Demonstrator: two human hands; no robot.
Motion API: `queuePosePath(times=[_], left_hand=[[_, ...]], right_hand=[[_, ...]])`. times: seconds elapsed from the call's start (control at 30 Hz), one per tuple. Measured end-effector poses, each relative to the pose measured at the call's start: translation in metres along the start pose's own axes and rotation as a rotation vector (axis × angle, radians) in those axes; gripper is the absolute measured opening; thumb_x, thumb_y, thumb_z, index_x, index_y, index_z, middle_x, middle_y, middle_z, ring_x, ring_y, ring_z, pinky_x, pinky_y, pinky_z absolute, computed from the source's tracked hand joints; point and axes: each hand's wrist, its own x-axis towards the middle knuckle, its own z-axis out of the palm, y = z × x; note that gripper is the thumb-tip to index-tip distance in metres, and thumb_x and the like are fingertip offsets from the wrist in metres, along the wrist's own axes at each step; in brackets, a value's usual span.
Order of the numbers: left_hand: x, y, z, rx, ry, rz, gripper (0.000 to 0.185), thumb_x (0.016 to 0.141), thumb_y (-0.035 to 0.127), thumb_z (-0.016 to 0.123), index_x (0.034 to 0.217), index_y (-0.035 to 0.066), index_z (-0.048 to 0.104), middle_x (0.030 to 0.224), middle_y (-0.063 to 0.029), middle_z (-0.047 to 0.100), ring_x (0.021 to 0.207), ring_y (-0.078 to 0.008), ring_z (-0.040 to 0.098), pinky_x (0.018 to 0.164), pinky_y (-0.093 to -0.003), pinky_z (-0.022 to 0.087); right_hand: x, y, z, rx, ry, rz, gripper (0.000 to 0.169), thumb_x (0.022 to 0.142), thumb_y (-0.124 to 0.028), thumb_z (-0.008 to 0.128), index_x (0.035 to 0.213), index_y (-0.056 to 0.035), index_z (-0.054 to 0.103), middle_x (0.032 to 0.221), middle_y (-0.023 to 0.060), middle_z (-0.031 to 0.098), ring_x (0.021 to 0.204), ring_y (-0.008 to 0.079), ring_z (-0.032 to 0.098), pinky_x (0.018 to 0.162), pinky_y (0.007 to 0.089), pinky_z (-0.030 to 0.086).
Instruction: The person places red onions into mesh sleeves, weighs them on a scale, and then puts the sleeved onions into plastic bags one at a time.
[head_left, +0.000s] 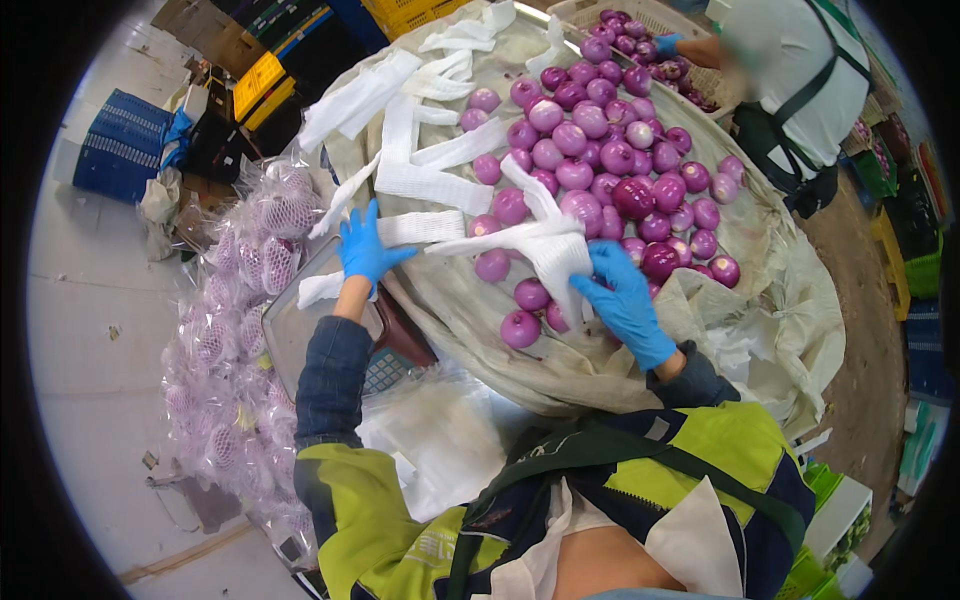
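My right hand (621, 296), in a blue glove, pinches a bundle of white foam net sleeves (559, 251) above the purple onions (574, 172). Loose ends of the bundle trail to the left and upward. My left hand (367, 244), also gloved in blue, has its fingers spread and holds nothing. It hovers by the far corner of a weighing scale's metal pan (300, 322), close to a flat white net strip (421, 227). Another short piece of netting (319, 289) lies on the pan. The scale's keypad (390, 369) shows partly beside my left sleeve.
Plastic bags of netted onions (225, 360) are heaped left of the scale. Clear bags (435, 427) lie before my body. More net sleeves (431, 184) spread over the cloth-covered table (457, 300). At the far right, a co-worker's gloved hand (667, 45) reaches into an onion crate (705, 86).
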Motion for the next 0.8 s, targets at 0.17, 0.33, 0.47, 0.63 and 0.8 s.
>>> queuePosePath(times=[0.17, 0.33, 0.47, 0.63, 0.8], left_hand=[[-0.006, -0.106, 0.073, -0.15, 0.1, 0.034, 0.043, 0.078, 0.029, 0.067, 0.117, 0.012, 0.06, 0.118, -0.0178, 0.056, 0.097, -0.0356, 0.06, 0.085, -0.0426, 0.048], [0.034, -0.09, 0.038, -0.148, -0.164, 0.099, 0.026, 0.072, 0.032, 0.072, 0.084, 0.009, 0.069, 0.103, -0.0158, 0.062, 0.099, -0.0344, 0.057, 0.081, -0.0456, 0.049], [-0.013, -0.088, -0.02, -0.112, -0.24, 0.153, 0.056, 0.065, 0.034, 0.08, 0.113, 0.012, 0.063, 0.105, -0.0156, 0.06, 0.104, -0.0355, 0.052, 0.087, -0.0466, 0.046], [-0.085, -0.111, -0.008, -0.379, -0.236, 0.096, 0.09, 0.066, 0.016, 0.08, 0.144, 0.022, 0.037, 0.102, -0.0131, 0.059, 0.099, -0.0336, 0.053, 0.085, -0.0435, 0.047], [-0.063, -0.108, -0.017, -0.638, 0.017, 0.101, 0.033, 0.077, 0.004, 0.065, 0.109, 0.013, 0.065, 0.087, -0.0103, 0.059, 0.087, -0.029, 0.057, 0.078, -0.0374, 0.046]], right_hand=[[0.075, 0.011, 0.043, -0.75, -0.029, -0.459, 0.016, 0.07, -0.02, 0.073, 0.081, -0.0096, 0.07, 0.109, 0.013, 0.058, 0.102, 0.0333, 0.051, 0.083, 0.0432, 0.04], [0.137, 0.029, 0.066, -1.043, -0.409, -0.454, 0.018, 0.073, -0.032, 0.07, 0.077, -0.014, 0.07, 0.082, 0.0059, 0.058, 0.092, 0.0279, 0.053, 0.075, 0.043, 0.04], [0.178, 0.038, 0.074, -1.096, -0.657, -0.238, 0.028, 0.076, -0.042, 0.067, 0.08, -0.0143, 0.07, 0.089, 0.0111, 0.062, 0.085, 0.0319, 0.06, 0.071, 0.0459, 0.046], [0.219, 0.076, 0.096, -0.917, -0.722, -0.139, 0.019, 0.074, -0.025, 0.069, 0.088, -0.0121, 0.072, 0.088, 0.0176, 0.066, 0.079, 0.0357, 0.065, 0.072, 0.0427, 0.052], [0.267, 0.068, 0.106, -0.735, -0.803, -0.136, 0.027, 0.076, -0.024, 0.071, 0.095, -0.005, 0.07, 0.088, 0.0185, 0.067, 0.078, 0.0292, 0.066, 0.071, 0.0392, 0.051]])
